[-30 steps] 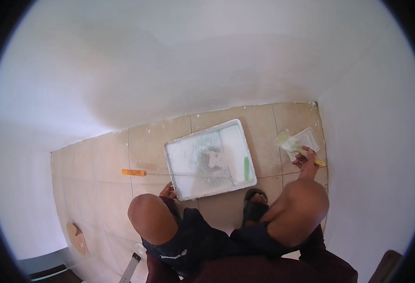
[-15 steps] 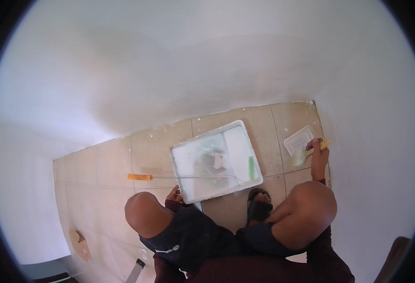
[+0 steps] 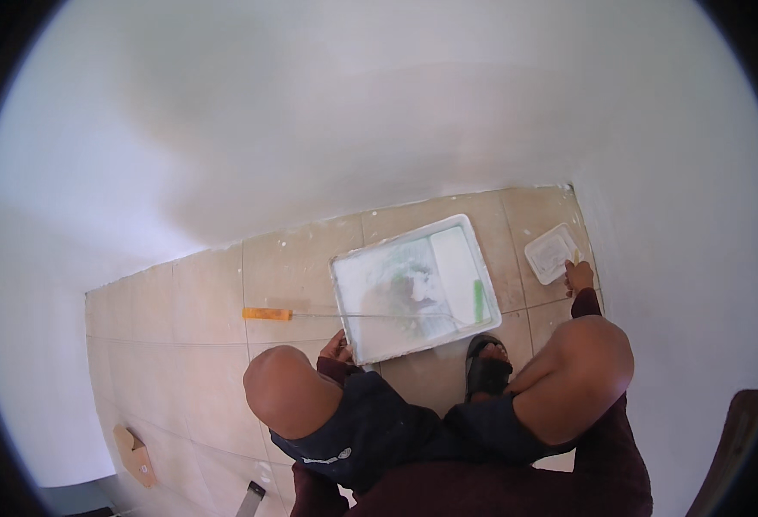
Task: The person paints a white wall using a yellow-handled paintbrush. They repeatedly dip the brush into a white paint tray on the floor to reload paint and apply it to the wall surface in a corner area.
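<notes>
A white paint tray (image 3: 486, 267) holds pale paint, with a green roller (image 3: 479, 300) in its right side and that roller's long wire reaching left to an orange handle (image 3: 267, 314). My left hand (image 3: 335, 348) grips the tray's lower-left corner with curled fingers. At the right, my right hand (image 3: 579, 277) is closed on a yellow-handled paintbrush (image 3: 576, 257), mostly hidden, over the edge of a small white plastic container (image 3: 544, 257) on the floor.
White walls (image 3: 379, 103) border the tiled floor (image 3: 284, 258) ahead and at both sides. My sandalled foot (image 3: 486, 369) is just below the tray, between my bent knees. A folded cardboard piece (image 3: 136, 455) and a metal bar (image 3: 249, 500) lie at lower left.
My right hand has moved forward with the brush, whose bristles showed earlier and are now mostly hidden. The tray has shifted slightly right along the tiles, my left hand at its corner.
</notes>
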Available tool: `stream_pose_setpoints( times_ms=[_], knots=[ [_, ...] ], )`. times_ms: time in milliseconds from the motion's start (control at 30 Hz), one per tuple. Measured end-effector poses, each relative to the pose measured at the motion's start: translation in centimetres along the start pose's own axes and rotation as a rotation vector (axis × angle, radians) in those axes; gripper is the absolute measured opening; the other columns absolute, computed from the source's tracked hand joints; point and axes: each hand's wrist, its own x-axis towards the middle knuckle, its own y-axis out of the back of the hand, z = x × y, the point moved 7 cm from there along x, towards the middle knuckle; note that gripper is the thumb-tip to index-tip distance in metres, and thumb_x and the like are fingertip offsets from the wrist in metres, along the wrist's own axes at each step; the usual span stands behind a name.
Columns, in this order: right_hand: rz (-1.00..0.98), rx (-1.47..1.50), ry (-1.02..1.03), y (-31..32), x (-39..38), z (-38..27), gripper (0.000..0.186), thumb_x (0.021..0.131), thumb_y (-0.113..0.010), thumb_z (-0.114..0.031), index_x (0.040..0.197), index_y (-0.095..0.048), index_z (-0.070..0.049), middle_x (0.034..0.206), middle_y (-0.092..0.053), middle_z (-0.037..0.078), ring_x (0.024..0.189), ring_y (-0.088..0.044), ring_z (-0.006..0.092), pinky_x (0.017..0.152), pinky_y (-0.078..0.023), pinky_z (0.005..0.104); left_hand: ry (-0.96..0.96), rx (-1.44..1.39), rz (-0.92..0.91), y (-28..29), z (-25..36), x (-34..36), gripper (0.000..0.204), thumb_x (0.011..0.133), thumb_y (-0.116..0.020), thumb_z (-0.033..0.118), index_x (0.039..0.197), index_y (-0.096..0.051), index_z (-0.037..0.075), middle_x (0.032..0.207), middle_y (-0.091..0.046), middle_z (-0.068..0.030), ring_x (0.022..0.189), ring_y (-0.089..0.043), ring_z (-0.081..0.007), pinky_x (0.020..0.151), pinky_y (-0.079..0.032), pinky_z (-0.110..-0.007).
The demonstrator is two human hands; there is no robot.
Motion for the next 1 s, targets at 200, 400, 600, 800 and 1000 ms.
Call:
stream_pose_setpoints(
  times_ms=[200, 400, 600, 800, 1000],
  knots=[
    [-0.091, 0.092, -0.076, -1.9, 2.6, 1.4, 0.017, 0.081, -0.063, -0.01, 0.078, -0.057, 0.006, 0.067, -0.06, 0.014, 0.049, -0.057, 0.0232, 0.039, -0.047, 0.0397, 0.005, 0.067, 0.035, 0.5, -0.1, -1.2, 0.048, 0.093, -0.058, 0.01, 0.139, -0.045, 0.007, 0.099, -0.063, -0.0088, 0.088, -0.064, -0.0177, 0.076, -0.053, -0.031],
    [-0.185, 0.114, 0.001, -2.8, 3.2, 2.2, 0.015, 0.077, -0.061, -0.008, 0.075, -0.059, 0.007, 0.063, -0.06, 0.013, 0.046, -0.056, 0.0237, 0.039, -0.046, 0.0377, 0.019, 0.104, 0.052, 0.5, -0.2, -1.4, 0.048, 0.093, -0.057, 0.01, 0.139, -0.045, 0.007, 0.098, -0.063, -0.0091, 0.087, -0.065, -0.0175, 0.075, -0.053, -0.031],
    [-0.191, -0.056, 0.247, -2.3, 0.7, -0.6, 0.023, 0.08, -0.061, -0.016, 0.076, -0.062, 0.006, 0.062, -0.063, 0.015, 0.049, -0.062, 0.0261, 0.044, -0.049, 0.0384, 0.031, 0.147, 0.055, 0.6, -0.5, -1.4, 0.047, 0.093, -0.057, 0.01, 0.139, -0.046, 0.007, 0.097, -0.063, -0.0094, 0.085, -0.065, -0.0174, 0.075, -0.053, -0.031],
    [-0.192, -0.227, 0.305, -1.7, -1.3, -0.3, 0.027, 0.082, -0.063, -0.022, 0.081, -0.065, 0.005, 0.066, -0.066, 0.017, 0.06, -0.067, 0.0299, 0.059, -0.053, 0.0414, 0.024, 0.262, 0.085, 0.2, 0.5, -0.6, 0.047, 0.093, -0.057, 0.01, 0.139, -0.046, 0.008, 0.096, -0.063, -0.0099, 0.082, -0.065, -0.0172, 0.073, -0.054, -0.031],
    [-0.219, -0.288, 0.381, -0.7, -3.8, -2.5, 0.027, 0.082, -0.064, -0.023, 0.085, -0.065, 0.004, 0.071, -0.067, 0.019, 0.068, -0.069, 0.0312, 0.066, -0.052, 0.0426, 0.054, 0.455, 0.181, 0.6, 2.7, -1.0, 0.049, 0.091, -0.058, 0.012, 0.139, -0.045, 0.011, 0.094, -0.063, -0.0103, 0.076, -0.065, -0.017, 0.071, -0.054, -0.031]
  ],
)
